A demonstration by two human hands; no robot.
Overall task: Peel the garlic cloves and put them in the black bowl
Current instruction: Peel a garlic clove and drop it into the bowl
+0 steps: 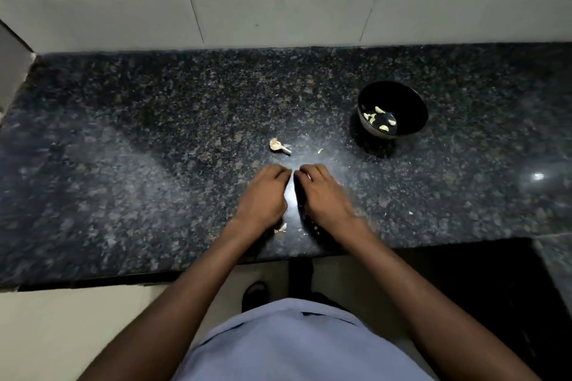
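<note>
Both hands were down on the dark speckled granite bench (154,120), close together near the front edge, knuckles up and fingers curled under. The left hand (263,195) and the right hand (322,193) almost met at the fingertips, and there was a pale speck at the right hand's fingers (309,176) that might've been a garlic clove or a bit of skin. Honestly couldn't tell if either hand was actually pinching a clove or just clenched, since the curled fingers hid whatever was under them.

The black bowl (411,96) sat well off to the right and further back, with a handful of peeled cloves (378,118) already lying in the bottom. Just beyond the hands was what was left of the garlic bulb (278,145), basically a papery stub with a stem. A small greenish scrap (320,151) lay near it, and some skin bits (281,228) were under the left wrist.

My read: this was mid-peel, both hands working the skin off one clove. With the bulb nearly stripped, the job looked far along. Next up would be getting the skin fully off, then the right hand reaching back and right to drop the clove in the bowl.
</note>
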